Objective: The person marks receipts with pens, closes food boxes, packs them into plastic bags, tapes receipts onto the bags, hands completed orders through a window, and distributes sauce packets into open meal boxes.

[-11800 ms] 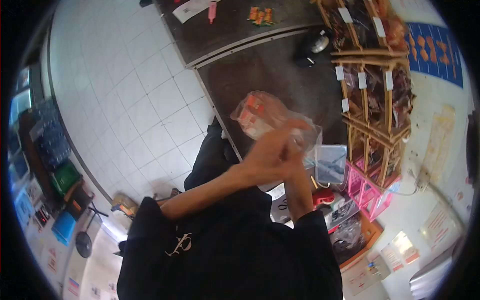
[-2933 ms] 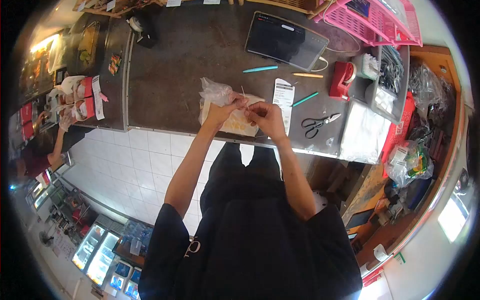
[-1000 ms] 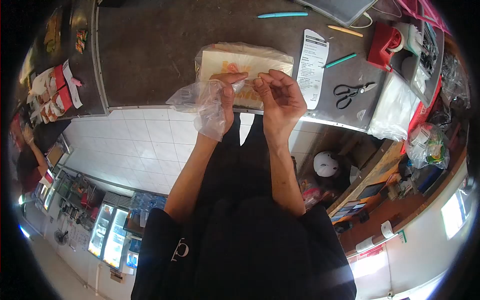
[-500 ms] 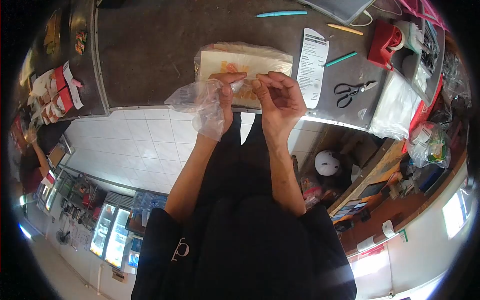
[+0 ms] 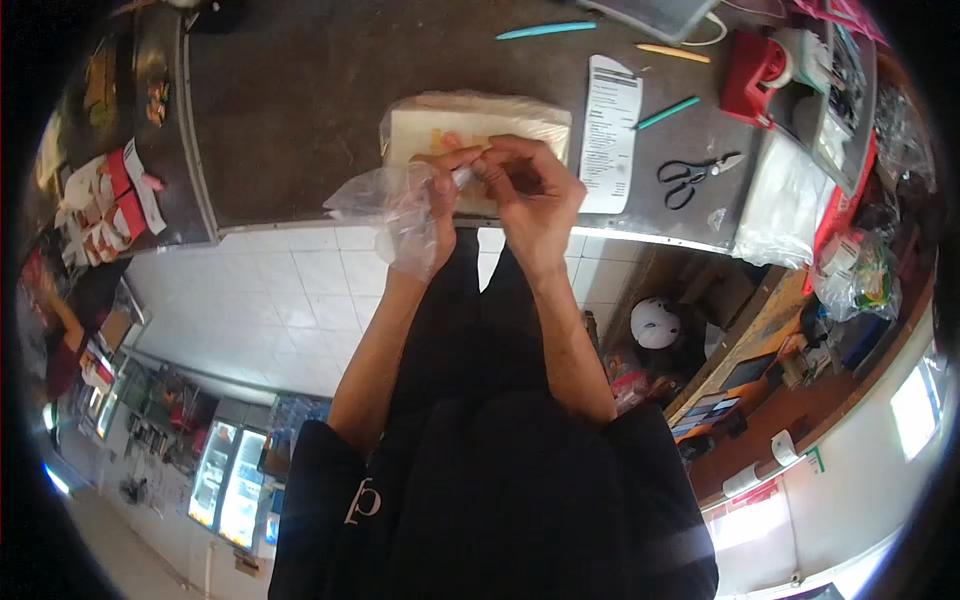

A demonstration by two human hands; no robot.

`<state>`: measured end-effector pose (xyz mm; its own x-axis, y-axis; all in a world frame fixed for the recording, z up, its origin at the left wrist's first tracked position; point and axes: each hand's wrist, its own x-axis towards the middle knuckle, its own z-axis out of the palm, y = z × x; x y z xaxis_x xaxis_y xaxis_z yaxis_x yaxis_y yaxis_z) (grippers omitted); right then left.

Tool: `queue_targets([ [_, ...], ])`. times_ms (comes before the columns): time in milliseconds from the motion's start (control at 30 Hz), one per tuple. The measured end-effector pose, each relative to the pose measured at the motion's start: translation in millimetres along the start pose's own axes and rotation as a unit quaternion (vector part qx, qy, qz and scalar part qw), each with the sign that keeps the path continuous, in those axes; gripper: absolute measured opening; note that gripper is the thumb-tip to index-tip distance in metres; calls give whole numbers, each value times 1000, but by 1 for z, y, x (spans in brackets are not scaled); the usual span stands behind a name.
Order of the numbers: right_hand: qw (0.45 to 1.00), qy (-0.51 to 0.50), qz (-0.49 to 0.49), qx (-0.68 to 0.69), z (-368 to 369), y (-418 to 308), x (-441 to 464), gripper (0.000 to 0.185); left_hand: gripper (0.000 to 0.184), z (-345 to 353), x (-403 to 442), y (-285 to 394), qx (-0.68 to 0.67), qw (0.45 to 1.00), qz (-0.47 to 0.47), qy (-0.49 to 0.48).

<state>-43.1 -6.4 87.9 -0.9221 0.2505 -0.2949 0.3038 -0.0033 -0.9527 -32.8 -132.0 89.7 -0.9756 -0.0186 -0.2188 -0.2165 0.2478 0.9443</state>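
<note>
A box [image 5: 540,128] in a clear plastic bag [image 5: 375,205] lies at the front edge of the dark counter. My left hand [image 5: 442,195] is closed on the gathered neck of the bag, whose loose part hangs over the wrist. Right beside it, my right hand [image 5: 530,185] pinches at the twisted neck, its fingertips touching those of my left hand. Whatever small thing is between the right fingertips cannot be made out. Just right of the box is a printed receipt [image 5: 611,140].
Black scissors [image 5: 695,178], a green pen [image 5: 668,113], an orange pen [image 5: 673,53], a blue pen [image 5: 546,31], a red tape dispenser [image 5: 750,80] and plastic bags [image 5: 785,200] lie on the counter [image 5: 290,120]. Another person's arm [image 5: 68,325] shows at far left.
The box was turned and brought closer in view since the older frames. In the last half second the view shifted slightly, and my right fingers curled closer at the bag's neck.
</note>
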Motion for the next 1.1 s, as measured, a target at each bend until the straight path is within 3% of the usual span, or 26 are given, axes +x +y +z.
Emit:
queue_targets([
  [67,999,3,-38,-21,-2,1,10,16,45,-5,-1,-3,62,998,-10,-15],
  [167,963,-3,-204,-177,-9,-4,43,19,45,-1,2,-5,127,990,63,5],
  [200,954,-11,-232,-188,-4,1,50,22,31,-1,1,2,147,986,74,-2],
  [300,927,-12,-292,-237,3,-5,57,19,17,3,-2,-20,218,958,182,31],
  [333,937,-18,-262,-232,2,-9,55,20,22,3,-10,-38,204,964,166,23],
  [433,943,6,-261,-206,-6,-5,57,22,44,-12,-20,0,298,917,260,-42],
  [467,972,4,-194,-132,-21,-11,60,25,45,-23,-32,3,271,930,249,-20],
  [500,971,63,-184,-139,-46,-8,67,23,47,-35,-49,5,244,941,235,2],
  [533,981,130,-10,-143,-79,-31,71,24,47,-49,-69,18,254,950,173,56],
  [567,955,220,-138,-139,-126,-21,85,24,47,-60,-84,34,262,953,109,110],
  [600,915,336,-147,-169,-175,12,109,27,46,-65,-95,54,267,946,129,129],
  [633,856,398,-134,-300,-221,-2,123,32,45,-61,-104,71,275,939,143,151],
  [700,795,405,-141,-429,-283,3,162,45,42,-19,-105,87,123,969,214,32],
  [767,870,274,4,-409,-308,2,203,50,27,57,-71,112,35,961,251,-110],
  [800,894,202,73,-393,-320,2,217,52,18,99,-53,114,-19,967,199,-161],
  [833,921,191,95,-327,-327,11,228,53,17,146,-39,98,-122,971,56,-199],
  [933,964,177,131,-151,-325,16,245,55,49,272,34,69,-287,902,-165,-276],
  [1033,969,157,-3,-189,-346,44,218,46,65,348,93,54,-346,847,-277,-293],
  [1100,942,296,-98,-126,-336,39,159,31,72,374,121,50,-371,817,-309,-316],
])
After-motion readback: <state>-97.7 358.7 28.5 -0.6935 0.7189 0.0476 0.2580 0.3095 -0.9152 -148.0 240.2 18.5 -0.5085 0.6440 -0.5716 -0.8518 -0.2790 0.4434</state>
